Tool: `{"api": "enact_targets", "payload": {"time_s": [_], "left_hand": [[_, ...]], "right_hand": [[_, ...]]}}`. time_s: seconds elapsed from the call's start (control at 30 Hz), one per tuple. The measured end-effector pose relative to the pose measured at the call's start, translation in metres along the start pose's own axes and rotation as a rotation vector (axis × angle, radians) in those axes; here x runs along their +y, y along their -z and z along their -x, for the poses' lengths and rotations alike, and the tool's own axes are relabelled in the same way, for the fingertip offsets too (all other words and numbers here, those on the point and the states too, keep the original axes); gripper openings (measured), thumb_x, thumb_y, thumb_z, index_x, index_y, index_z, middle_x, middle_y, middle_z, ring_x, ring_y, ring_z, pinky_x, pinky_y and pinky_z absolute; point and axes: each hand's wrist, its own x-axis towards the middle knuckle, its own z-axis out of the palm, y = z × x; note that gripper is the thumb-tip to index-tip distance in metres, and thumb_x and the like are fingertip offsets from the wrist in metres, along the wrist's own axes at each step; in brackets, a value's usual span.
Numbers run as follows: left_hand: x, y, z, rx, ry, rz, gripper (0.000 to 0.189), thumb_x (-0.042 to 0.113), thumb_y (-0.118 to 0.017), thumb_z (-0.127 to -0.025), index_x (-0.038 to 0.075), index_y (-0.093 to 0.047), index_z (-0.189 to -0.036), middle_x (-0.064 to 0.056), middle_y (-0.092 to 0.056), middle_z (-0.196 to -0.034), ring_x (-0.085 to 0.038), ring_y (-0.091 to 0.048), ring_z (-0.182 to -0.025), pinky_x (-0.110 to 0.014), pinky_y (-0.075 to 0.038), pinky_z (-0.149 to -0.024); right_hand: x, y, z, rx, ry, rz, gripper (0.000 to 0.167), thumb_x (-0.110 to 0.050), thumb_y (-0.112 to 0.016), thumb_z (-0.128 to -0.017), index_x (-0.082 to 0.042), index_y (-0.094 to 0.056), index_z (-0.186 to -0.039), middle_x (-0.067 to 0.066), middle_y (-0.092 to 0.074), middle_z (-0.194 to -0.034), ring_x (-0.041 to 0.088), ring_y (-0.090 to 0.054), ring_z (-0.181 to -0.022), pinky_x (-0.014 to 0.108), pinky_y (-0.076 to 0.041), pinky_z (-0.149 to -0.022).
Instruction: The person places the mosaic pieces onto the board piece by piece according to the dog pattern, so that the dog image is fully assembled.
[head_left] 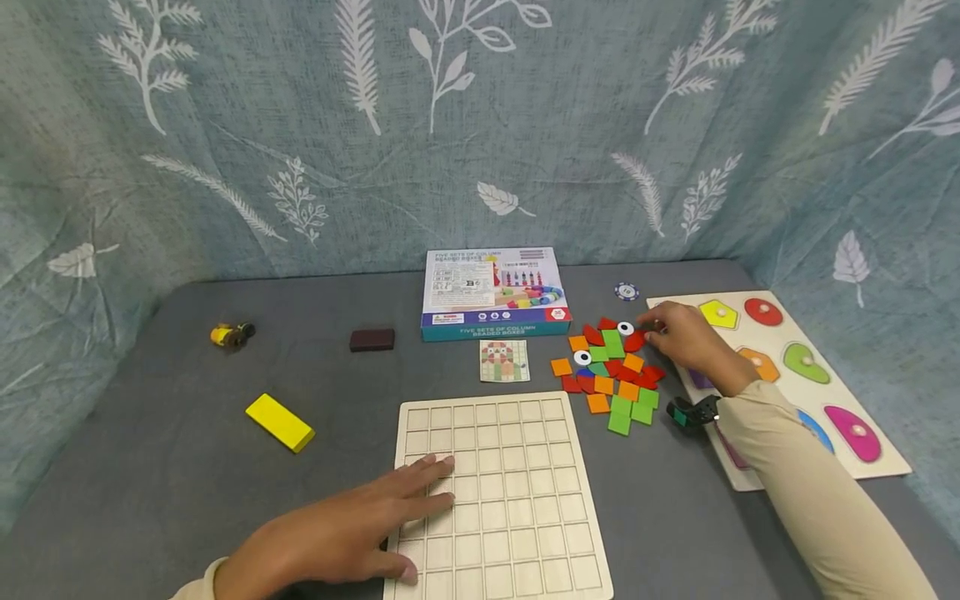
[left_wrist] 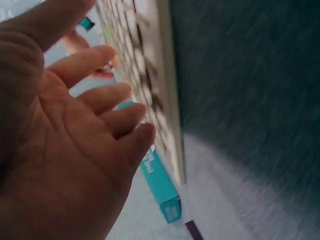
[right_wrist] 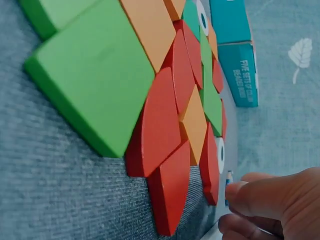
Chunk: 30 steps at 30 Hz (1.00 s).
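Observation:
With fingers spread, my left hand rests over the left side of a wooden grid board. The left wrist view shows this hand beside the board's edge. My right hand is at the far right of a pile of flat coloured pieces, its fingertips close to a red curved piece. In the right wrist view, the fingers are bent just beyond that red piece, with nothing visible between them. Green squares, orange squares and white eye discs are in the pile.
Behind the board lie a pattern card and a beaded-box carton. A shape puzzle lies under the right forearm, near a poker chip. Toward the left are a yellow block, dark brown block and small toy.

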Motion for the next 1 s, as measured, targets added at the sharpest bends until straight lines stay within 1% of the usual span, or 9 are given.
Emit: {"api": "enact_targets", "payload": {"time_s": [0.07, 0.13, 0.27, 0.43, 0.53, 0.67, 0.8, 0.9, 1.0], "left_hand": [[-0.0013, -0.0040, -0.0005, -0.031, -0.028, -0.012, 0.079, 0.039, -0.075, -0.082, 0.019, -0.040, -0.150, -0.001, -0.014, -0.162, -0.026, -0.011, -0.147, -0.049, -0.032, -0.109], [-0.0030, -0.0063, -0.0007, -0.054, -0.044, -0.025, 0.083, 0.037, -0.076, -0.081, 0.019, -0.037, -0.151, -0.002, -0.011, -0.162, -0.026, -0.008, -0.147, -0.048, -0.032, -0.109], [-0.0057, -0.0082, -0.0014, -0.070, -0.068, -0.054, 0.088, 0.036, -0.077, -0.080, 0.019, -0.032, -0.153, -0.003, -0.006, -0.163, -0.027, -0.005, -0.147, -0.049, -0.030, -0.110], [-0.0050, -0.0078, -0.0032, -0.061, -0.056, -0.043, 0.082, 0.034, -0.073, -0.084, 0.018, -0.033, -0.153, -0.001, -0.008, -0.163, -0.024, -0.005, -0.148, -0.046, -0.028, -0.111], [-0.0044, -0.0078, -0.0035, -0.055, -0.049, -0.030, 0.076, 0.033, -0.070, -0.088, 0.017, -0.033, -0.153, 0.000, -0.008, -0.163, -0.023, -0.005, -0.148, -0.044, -0.027, -0.112], [-0.0048, -0.0094, -0.0050, -0.046, -0.067, -0.027, 0.073, 0.034, -0.066, -0.091, 0.017, -0.032, -0.153, 0.001, -0.007, -0.163, -0.022, -0.005, -0.148, -0.044, -0.025, -0.113], [-0.0067, -0.0111, -0.0075, -0.030, -0.108, -0.057, 0.071, 0.035, -0.064, -0.092, 0.015, -0.032, -0.153, -0.002, -0.009, -0.163, -0.023, -0.006, -0.147, -0.041, -0.025, -0.113], [-0.0075, -0.0118, -0.0084, -0.019, -0.125, -0.070, 0.071, 0.035, -0.064, -0.092, 0.013, -0.033, -0.152, -0.003, -0.010, -0.162, -0.024, -0.008, -0.147, -0.041, -0.025, -0.113], [-0.0070, -0.0115, -0.0087, -0.020, -0.114, -0.054, 0.071, 0.035, -0.065, -0.092, 0.014, -0.034, -0.152, -0.001, -0.011, -0.162, -0.022, -0.009, -0.147, -0.041, -0.023, -0.114]], "right_hand": [[0.0006, -0.0018, -0.0012, 0.000, 0.009, 0.012, 0.024, 0.004, -0.063, -0.087, 0.010, -0.068, -0.110, 0.023, -0.064, -0.096, 0.032, -0.059, -0.082, 0.048, -0.049, -0.074], [0.0008, -0.0035, -0.0017, -0.008, 0.019, 0.017, 0.024, 0.005, -0.063, -0.087, 0.011, -0.068, -0.109, 0.021, -0.064, -0.093, 0.030, -0.057, -0.079, 0.047, -0.048, -0.071], [0.0005, -0.0053, -0.0013, -0.015, 0.031, 0.039, 0.023, 0.005, -0.063, -0.086, 0.013, -0.067, -0.108, 0.021, -0.065, -0.091, 0.031, -0.059, -0.080, 0.047, -0.049, -0.073], [-0.0025, -0.0040, -0.0016, -0.006, 0.042, 0.086, 0.021, 0.005, -0.064, -0.085, 0.012, -0.069, -0.104, 0.020, -0.062, -0.089, 0.032, -0.059, -0.080, 0.048, -0.048, -0.073], [-0.0050, -0.0028, -0.0020, -0.007, 0.041, 0.093, 0.018, 0.005, -0.064, -0.085, 0.010, -0.070, -0.102, 0.019, -0.060, -0.088, 0.032, -0.057, -0.080, 0.048, -0.048, -0.073], [-0.0075, -0.0018, -0.0013, 0.001, 0.017, 0.070, 0.012, 0.005, -0.065, -0.085, 0.007, -0.072, -0.095, 0.019, -0.059, -0.089, 0.030, -0.056, -0.080, 0.047, -0.048, -0.074], [-0.0064, -0.0023, 0.0005, 0.017, -0.003, 0.036, 0.008, 0.006, -0.065, -0.085, 0.003, -0.072, -0.090, 0.017, -0.060, -0.090, 0.029, -0.056, -0.079, 0.045, -0.048, -0.073], [-0.0057, -0.0013, 0.0020, 0.031, -0.006, 0.027, 0.008, 0.004, -0.066, -0.086, 0.003, -0.072, -0.091, 0.015, -0.063, -0.088, 0.028, -0.058, -0.079, 0.046, -0.049, -0.074], [-0.0069, 0.0001, 0.0031, 0.052, 0.000, 0.018, 0.008, 0.003, -0.066, -0.087, 0.004, -0.071, -0.092, 0.014, -0.064, -0.086, 0.027, -0.059, -0.077, 0.045, -0.049, -0.072]]}}
